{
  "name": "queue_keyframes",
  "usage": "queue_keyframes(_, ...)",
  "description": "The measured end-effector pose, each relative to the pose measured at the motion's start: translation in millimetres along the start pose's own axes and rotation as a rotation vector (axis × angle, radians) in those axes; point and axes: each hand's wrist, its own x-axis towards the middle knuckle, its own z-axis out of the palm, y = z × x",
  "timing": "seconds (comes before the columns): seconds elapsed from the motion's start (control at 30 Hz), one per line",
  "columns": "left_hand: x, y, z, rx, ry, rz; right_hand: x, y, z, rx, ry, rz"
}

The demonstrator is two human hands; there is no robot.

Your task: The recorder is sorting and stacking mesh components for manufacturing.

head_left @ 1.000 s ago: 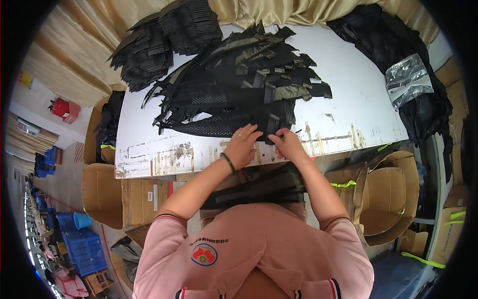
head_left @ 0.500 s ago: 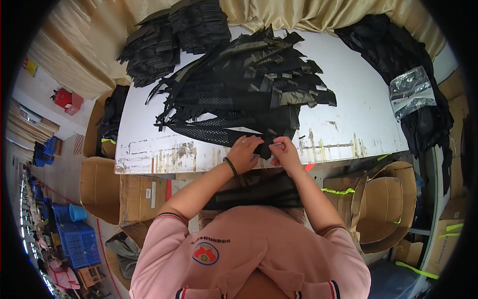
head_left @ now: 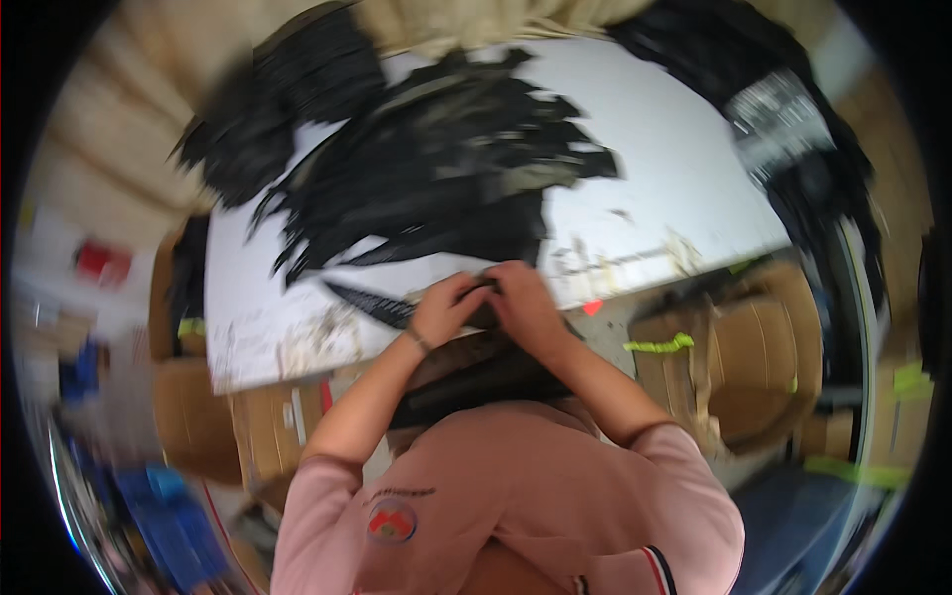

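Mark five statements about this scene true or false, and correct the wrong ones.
1. The left hand and right hand are close together. True.
2. The table has a black top. False: the table's top is white.
3. A dark strip extends leftward from the left hand. True.
4. The plastic bag lies left of the strip pile. False: it lies to the right.
5. The shirt is pink. True.

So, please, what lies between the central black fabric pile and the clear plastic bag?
Between the pile and the bag, the head view shows only white tabletop.
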Motion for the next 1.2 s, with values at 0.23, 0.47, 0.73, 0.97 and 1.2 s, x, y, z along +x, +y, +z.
queue_keyframes(0.23,-4,0,-3,-0.12,-0.013,-0.169,-10,19,2,-0.072,-0.325,0.103)
queue_keyframes(0.47,10,8,5,-0.075,-0.189,-0.097,-7,38,-25,0.021,-0.421,0.009)
queue_keyframes(0.73,2,54,20,0.282,-0.219,0.255,-14,49,-9,0.185,0.017,0.227)
queue_keyframes(0.97,4,39,12,0.262,-0.095,0.224,-11,43,4,0.856,0.088,0.854)
queue_keyframes(1.2,10,40,18,0.099,-0.23,0.074,-30,25,28,0.785,0.269,0.714)
